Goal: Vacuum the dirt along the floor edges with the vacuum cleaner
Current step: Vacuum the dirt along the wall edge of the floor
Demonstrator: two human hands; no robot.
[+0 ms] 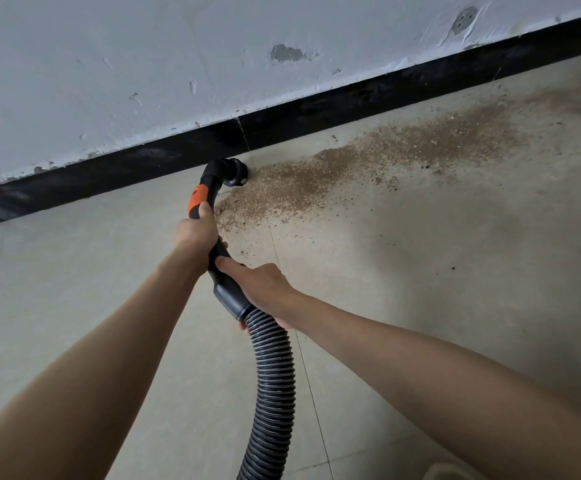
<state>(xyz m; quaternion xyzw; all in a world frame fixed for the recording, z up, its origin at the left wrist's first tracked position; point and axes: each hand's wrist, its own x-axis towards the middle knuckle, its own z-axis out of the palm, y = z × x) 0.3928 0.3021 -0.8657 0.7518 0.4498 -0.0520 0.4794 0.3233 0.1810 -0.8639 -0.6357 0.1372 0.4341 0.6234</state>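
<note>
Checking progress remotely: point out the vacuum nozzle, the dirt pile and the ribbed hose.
vacuum nozzle [235,173], head view, on its black round head at the baseboard.
dirt pile [282,188], head view, on its dense middle.
ribbed hose [275,375], head view, mid-length.

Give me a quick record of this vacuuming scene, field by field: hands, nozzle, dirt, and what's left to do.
left hand: grips the handle just below its orange band
right hand: holds the black cuff where the ribbed hose joins
nozzle: at the black baseboard, at the left end of the dirt
dirt: brown sawdust-like band spreads right along the wall edge over the tiled floor
left to do: most of the band right of the nozzle is not yet vacuumed
</note>
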